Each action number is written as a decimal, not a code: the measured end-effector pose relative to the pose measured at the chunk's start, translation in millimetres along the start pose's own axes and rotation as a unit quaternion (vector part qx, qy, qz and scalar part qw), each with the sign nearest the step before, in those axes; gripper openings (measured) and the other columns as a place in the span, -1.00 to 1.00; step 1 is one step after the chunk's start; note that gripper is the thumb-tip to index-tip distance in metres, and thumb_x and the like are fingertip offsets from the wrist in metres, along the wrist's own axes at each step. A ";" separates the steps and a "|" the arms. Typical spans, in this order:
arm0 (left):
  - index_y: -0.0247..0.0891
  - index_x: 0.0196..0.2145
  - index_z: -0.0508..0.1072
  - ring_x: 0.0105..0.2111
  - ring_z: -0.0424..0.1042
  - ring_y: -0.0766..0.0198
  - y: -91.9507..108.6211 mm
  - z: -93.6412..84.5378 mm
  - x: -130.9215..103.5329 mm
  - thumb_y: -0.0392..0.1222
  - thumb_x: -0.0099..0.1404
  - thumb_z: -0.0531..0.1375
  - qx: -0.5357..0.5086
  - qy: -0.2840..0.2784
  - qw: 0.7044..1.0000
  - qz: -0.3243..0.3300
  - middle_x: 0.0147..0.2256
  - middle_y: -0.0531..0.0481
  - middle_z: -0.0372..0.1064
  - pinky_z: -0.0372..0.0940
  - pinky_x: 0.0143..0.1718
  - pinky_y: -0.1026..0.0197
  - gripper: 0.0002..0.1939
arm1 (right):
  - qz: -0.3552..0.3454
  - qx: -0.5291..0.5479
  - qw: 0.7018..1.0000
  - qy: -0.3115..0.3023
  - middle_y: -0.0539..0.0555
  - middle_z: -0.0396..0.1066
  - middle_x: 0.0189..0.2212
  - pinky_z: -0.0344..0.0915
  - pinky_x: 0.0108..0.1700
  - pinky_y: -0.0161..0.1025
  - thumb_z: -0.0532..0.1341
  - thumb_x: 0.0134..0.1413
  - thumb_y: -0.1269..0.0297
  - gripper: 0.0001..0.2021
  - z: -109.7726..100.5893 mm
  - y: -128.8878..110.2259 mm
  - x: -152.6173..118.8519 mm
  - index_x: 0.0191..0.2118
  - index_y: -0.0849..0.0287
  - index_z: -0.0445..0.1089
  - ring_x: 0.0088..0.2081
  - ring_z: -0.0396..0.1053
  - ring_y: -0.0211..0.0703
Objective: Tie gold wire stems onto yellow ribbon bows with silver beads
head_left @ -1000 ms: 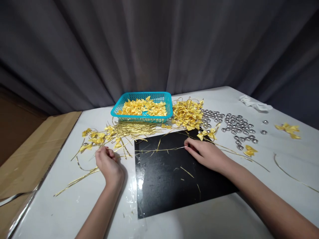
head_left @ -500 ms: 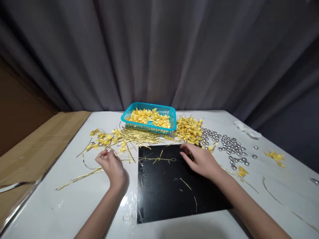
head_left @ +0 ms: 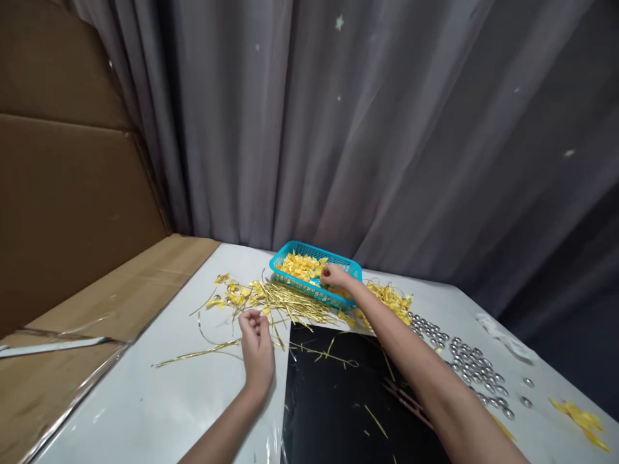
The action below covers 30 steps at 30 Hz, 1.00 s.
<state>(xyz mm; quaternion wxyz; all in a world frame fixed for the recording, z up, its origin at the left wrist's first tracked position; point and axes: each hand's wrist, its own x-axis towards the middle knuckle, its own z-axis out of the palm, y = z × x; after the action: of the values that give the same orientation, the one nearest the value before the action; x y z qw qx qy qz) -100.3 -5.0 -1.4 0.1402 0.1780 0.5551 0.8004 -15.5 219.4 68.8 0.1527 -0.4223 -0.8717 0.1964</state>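
Observation:
My left hand (head_left: 257,348) is above the white table, left of the black mat, with its fingers pinched together; what is between them is too small to make out. A thin gold wire with a looped end (head_left: 333,357) runs over the mat from near that hand. My right hand (head_left: 333,276) reaches into the turquoise basket (head_left: 355,267), fingers closed down at the yellow ribbon pieces (head_left: 302,265); anything in them is hidden. A slim scissors-like tool with pinkish handles (head_left: 410,405) lies on the black mat (head_left: 333,412), partly behind my right forearm.
A bundle of gold wires (head_left: 294,303) lies before the basket. Yellow ribbon flowers (head_left: 236,294) are left of it, with a larger yellow pile (head_left: 394,301) at right. Silver beads (head_left: 476,367) spread rightward. Cardboard (head_left: 72,309) borders the left edge; a curtain (head_left: 319,129) hangs behind.
My right hand has moved from over the mat into the basket; the pinkish-handled tool now shows on the mat. My left hand has shifted slightly toward the mat. The camera view has turned and tilted.

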 end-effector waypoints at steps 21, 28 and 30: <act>-0.36 -0.40 0.39 -0.41 0.33 0.31 16.8 10.3 -92.0 -0.12 0.21 0.14 0.061 -0.483 0.850 -0.200 -0.46 0.02 0.32 0.19 -0.40 0.31 -0.79 | 0.095 0.410 0.898 0.129 -0.06 0.25 -0.59 0.19 -0.59 -0.45 0.24 0.00 0.06 -0.75 53.7 3.0 -254.6 -0.38 0.17 0.35 -0.62 0.17 -0.39; -0.36 -0.38 0.40 -0.45 0.35 0.34 7.2 11.5 -85.7 -0.11 0.14 0.19 0.060 -0.450 0.847 -0.278 -0.49 0.06 0.32 0.22 -0.36 0.28 -0.78 | 0.152 0.439 0.881 0.093 -0.14 0.07 -0.70 -0.02 -0.65 -0.51 0.22 0.03 0.03 -0.72 53.4 9.7 -256.0 -0.39 0.17 0.31 -0.68 0.00 -0.46; -0.35 -0.34 0.42 -0.44 0.34 0.35 5.3 11.3 -85.0 -0.11 0.16 0.17 0.074 -0.452 0.847 -0.271 -0.47 0.06 0.33 0.21 -0.36 0.29 -0.78 | 0.138 0.441 0.883 0.082 -0.11 0.20 -0.62 0.02 -0.65 -0.51 0.20 0.07 0.06 -0.76 52.8 13.9 -255.1 -0.30 0.14 0.31 -0.68 0.04 -0.47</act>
<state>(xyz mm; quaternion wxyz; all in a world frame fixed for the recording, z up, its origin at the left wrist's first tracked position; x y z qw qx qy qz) -19.2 -33.2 -3.8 0.5730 0.3724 0.5142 0.5183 123.3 13.0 -9.5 0.3651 -0.4418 -0.6125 0.5444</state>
